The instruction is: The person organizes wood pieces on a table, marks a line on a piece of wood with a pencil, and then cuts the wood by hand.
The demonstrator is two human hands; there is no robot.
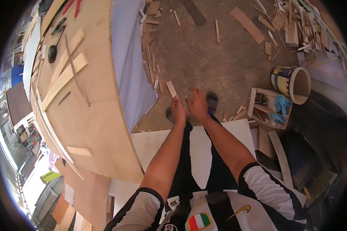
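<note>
My left hand (pixel 177 109) grips the lower end of a short, pale wooden block (pixel 170 88), held upright in front of me over the floor. Just to its right, my right hand (pixel 197 102) has its fingers loosely spread, slightly blurred, with nothing visible in them. Below both hands are my sandalled feet (pixel 212 99), partly hidden by the hands and forearms, and a white board (pixel 235 136) behind them.
A plywood workbench (pixel 96 127) at left carries screwdrivers (pixel 53 54) and strips. White sheeting (pixel 129 69) hangs beside it. Wood offcuts (pixel 293 27) litter the floor. A bucket (pixel 298 86) and a box with blue cloth (pixel 282 106) stand at right.
</note>
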